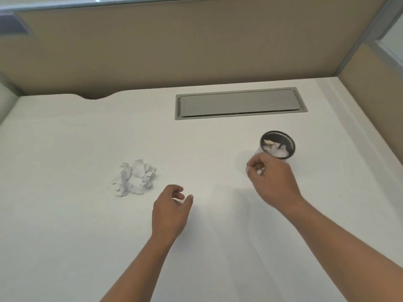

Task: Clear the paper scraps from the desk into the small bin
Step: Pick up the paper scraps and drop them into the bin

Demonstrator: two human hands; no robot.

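Desk (65, 236) surface is white and broad, with a grey cable hatch (239, 103) set flush at the far side and partition panels (152, 53) behind. Right hand (273, 182) sits at the near edge of the small bin (278, 144), fingers curled in; it hides the bin's lower wall, so whether it grips the bin or merely rests against it cannot be told. Left hand (171, 211) hovers loosely open and empty, just right of the paper scraps (135, 177), not touching them. The scraps lie crumpled in one pile at centre-left, well apart from the bin at the right. The bin is a dark mesh cup already holding white paper up near its rim. Principal risk, in my judgement: the light bin may tip or slide if knocked, spilling its contents. Secondary risk: a one-handed grab at the loose pile could shed pieces during the long carry across. Overfilling could also push scraps back over the rim.
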